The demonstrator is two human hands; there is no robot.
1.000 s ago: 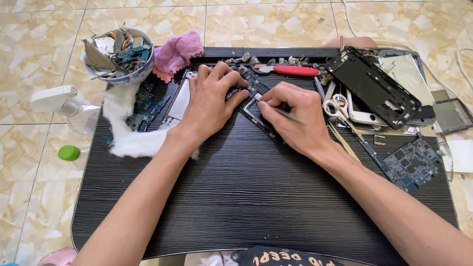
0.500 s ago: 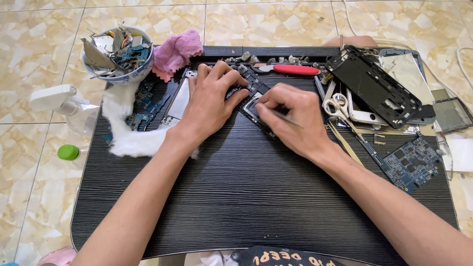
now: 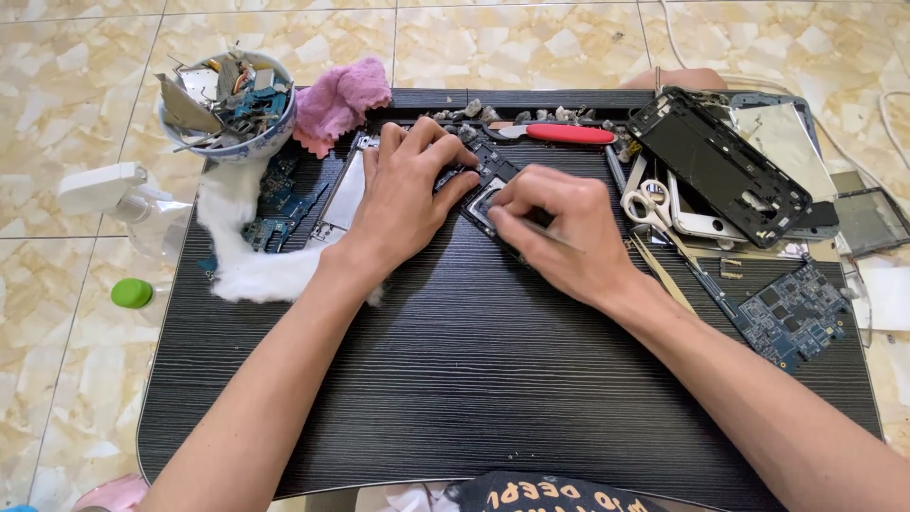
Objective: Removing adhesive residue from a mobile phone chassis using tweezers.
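Black phone part (image 3: pixel 488 185) x1 | left hand (image 3: pixel 403 194) spread (pressing) | right hand (image 3: pixel 555 228) pinching thin tool (image 3: pixel 550 232) x1

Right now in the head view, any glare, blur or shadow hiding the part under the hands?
Head view: even daylight, sharp focus, no motion blur. The left hand and right hand themselves cover most of the dark phone part; their shadows are soft. Mild glare only on the floor tiles and the shiny panel. Slight wide-angle bending at the desk edges.
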